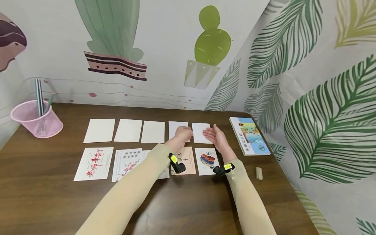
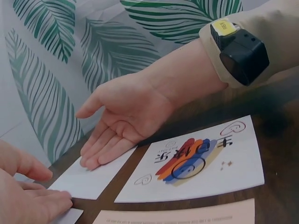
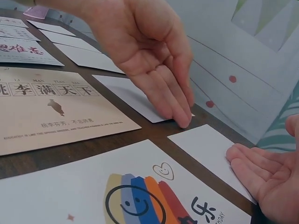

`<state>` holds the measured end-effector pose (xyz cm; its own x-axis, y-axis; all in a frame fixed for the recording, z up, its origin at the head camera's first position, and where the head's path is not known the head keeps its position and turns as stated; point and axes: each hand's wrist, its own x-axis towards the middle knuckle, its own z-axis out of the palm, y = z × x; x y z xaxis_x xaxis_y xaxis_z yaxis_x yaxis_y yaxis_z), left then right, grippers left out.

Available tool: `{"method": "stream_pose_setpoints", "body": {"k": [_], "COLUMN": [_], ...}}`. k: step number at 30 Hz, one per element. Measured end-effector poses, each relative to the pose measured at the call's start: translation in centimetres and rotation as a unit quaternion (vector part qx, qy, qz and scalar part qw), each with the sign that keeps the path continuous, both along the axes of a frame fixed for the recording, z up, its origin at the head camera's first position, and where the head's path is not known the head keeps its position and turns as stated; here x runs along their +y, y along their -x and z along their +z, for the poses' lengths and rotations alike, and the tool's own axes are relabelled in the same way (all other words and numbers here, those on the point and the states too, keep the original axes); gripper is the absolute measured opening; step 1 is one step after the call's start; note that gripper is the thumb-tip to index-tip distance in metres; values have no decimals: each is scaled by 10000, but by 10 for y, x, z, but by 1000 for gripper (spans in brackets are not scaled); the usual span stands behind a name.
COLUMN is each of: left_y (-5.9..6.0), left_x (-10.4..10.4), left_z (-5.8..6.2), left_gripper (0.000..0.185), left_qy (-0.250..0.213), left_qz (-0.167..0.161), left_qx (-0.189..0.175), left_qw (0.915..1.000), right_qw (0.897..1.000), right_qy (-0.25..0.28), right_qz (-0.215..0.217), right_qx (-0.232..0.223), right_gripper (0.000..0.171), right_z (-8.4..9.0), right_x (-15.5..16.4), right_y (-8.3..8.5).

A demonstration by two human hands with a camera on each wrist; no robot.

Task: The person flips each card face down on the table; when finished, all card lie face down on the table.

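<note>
Blank card set in far row on table, directly beyond striped card, apparently for even columns; bracketed by 2 hands, held apart; left hand and right hand outstretched, nothing gripped, card sides apparently squared thus; slim writing tools stood in pink mesh cup.
</note>
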<state>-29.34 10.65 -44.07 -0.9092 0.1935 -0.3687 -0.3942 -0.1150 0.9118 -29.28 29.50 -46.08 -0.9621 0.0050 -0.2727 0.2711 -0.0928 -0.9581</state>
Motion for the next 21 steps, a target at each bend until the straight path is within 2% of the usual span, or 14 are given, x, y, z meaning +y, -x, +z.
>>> {"method": "stream_pose_setpoints", "body": {"k": [4, 9, 13, 16, 21], "left_y": [-2, -5, -10, -14, -18], "left_x": [-7, -17, -27, -41, -79], "left_z": [-1, -2, 1, 3, 8], "left_gripper": [46, 43, 43, 44, 46], "left_qy": [-132, -357, -474, -505, -542], "left_qz": [-181, -690, -1075, -1175, -1184], "left_qx": [28, 316, 572, 659, 830], "left_qw": [9997, 9965, 9914, 9896, 9880], "right_qw": [10000, 9997, 9992, 9990, 9987], "right_qy": [-24, -228, -292, -254, -301], "right_qz": [3, 56, -264, -319, 123], "right_qx": [-80, -54, 57, 195, 380], "right_gripper": [58, 54, 48, 44, 42], "right_z": [1, 6, 10, 14, 21], "right_x": [-2, -4, -12, -29, -69], "right_y": [0, 0, -2, -5, -13]}}
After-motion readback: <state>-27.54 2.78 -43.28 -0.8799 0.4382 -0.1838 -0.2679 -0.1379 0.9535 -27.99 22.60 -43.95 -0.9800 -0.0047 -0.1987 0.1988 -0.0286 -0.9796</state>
